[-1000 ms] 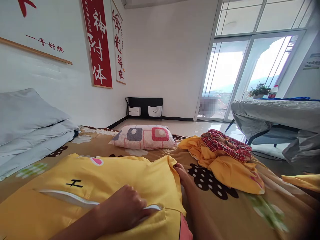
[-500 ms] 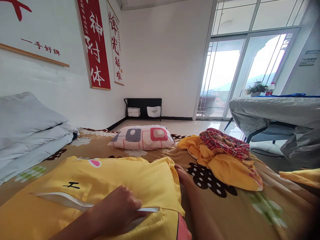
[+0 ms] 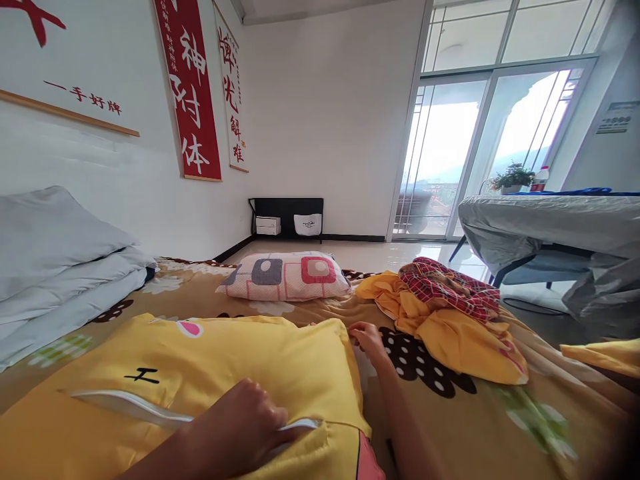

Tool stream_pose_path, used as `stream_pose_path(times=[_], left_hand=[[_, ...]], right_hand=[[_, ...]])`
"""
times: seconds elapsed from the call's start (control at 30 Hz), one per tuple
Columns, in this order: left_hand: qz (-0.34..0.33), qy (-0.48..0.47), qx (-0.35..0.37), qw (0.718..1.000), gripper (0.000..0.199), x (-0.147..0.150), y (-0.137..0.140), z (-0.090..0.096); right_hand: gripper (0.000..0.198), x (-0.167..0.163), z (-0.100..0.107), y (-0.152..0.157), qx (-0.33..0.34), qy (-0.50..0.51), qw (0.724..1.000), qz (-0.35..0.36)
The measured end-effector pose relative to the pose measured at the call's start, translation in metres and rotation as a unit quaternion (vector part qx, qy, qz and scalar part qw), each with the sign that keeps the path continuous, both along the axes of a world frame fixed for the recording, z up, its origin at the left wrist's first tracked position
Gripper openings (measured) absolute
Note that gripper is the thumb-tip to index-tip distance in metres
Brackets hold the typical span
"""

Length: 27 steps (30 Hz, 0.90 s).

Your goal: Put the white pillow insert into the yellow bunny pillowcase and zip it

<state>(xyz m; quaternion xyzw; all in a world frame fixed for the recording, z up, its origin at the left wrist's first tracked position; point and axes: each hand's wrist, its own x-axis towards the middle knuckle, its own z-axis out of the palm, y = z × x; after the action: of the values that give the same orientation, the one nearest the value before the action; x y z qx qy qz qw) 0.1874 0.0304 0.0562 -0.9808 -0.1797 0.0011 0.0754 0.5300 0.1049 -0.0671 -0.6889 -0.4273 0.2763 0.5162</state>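
A yellow pillowcase (image 3: 300,353) with a stuffed pillow inside lies in front of me, with a white-edged slit (image 3: 135,408) running across it. My left hand (image 3: 253,417) is closed at the right part of the slit and grips its edge; some fingers are hidden inside the opening. At the far right corner of the pillowcase, my right hand (image 3: 369,339) pinches the fabric between its fingertips. White lining or filling shows through the slit on both sides of my left hand.
A patterned pillow (image 3: 285,277) lies beyond on the brown bedspread (image 3: 500,420). Yellow cloth (image 3: 450,340) and red checked cloth (image 3: 445,287) are heaped to the right. Grey pillows (image 3: 60,233) are stacked at left. A covered table (image 3: 545,217) stands at the far right.
My right hand has come up slightly at the corner, so more of its fingers show. My left hand has shifted a little right and down along the slit.
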Motion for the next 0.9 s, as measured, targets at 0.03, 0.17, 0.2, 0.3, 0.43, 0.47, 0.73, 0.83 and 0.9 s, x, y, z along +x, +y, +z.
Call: stream_pose_path(times=[0.03,0.17,0.2,0.3,0.43,0.47,0.73,0.83,0.9], left_hand=[[-0.001,-0.001,0.004,1.0,0.058,0.0,0.0,-0.002],[-0.016,-0.01,0.023,1.0,0.055,-0.001,0.001,-0.006],[-0.023,-0.015,0.03,0.999,0.053,-0.001,0.0,-0.006],[-0.044,-0.029,0.062,0.997,0.046,-0.002,-0.003,-0.006],[-0.061,-0.042,0.094,0.993,0.039,-0.003,-0.008,-0.001],[-0.064,-0.042,0.096,0.992,0.037,-0.004,-0.01,0.002],[-0.072,-0.023,0.096,0.992,0.028,-0.008,-0.015,0.005],[-0.067,-0.039,0.103,0.992,0.031,-0.01,-0.015,0.003],[-0.073,-0.053,0.115,0.989,0.031,-0.01,-0.014,0.002]], right_hand=[[0.025,0.001,0.004,0.001,0.017,-0.007,1.0,-0.017],[0.027,-0.008,0.018,0.002,0.053,-0.032,0.998,0.008],[0.024,-0.013,0.02,0.001,0.048,-0.036,0.998,0.028],[0.031,-0.026,0.021,-0.004,0.006,-0.036,0.995,0.091],[0.042,-0.036,0.025,-0.01,-0.012,-0.009,0.987,0.158],[0.043,-0.038,0.028,-0.011,-0.003,-0.002,0.985,0.171],[0.045,-0.042,0.043,-0.017,0.077,0.046,0.974,0.209],[0.048,-0.041,0.041,-0.016,0.094,0.064,0.979,0.167],[0.048,-0.04,0.039,-0.013,0.103,0.073,0.985,0.121]])
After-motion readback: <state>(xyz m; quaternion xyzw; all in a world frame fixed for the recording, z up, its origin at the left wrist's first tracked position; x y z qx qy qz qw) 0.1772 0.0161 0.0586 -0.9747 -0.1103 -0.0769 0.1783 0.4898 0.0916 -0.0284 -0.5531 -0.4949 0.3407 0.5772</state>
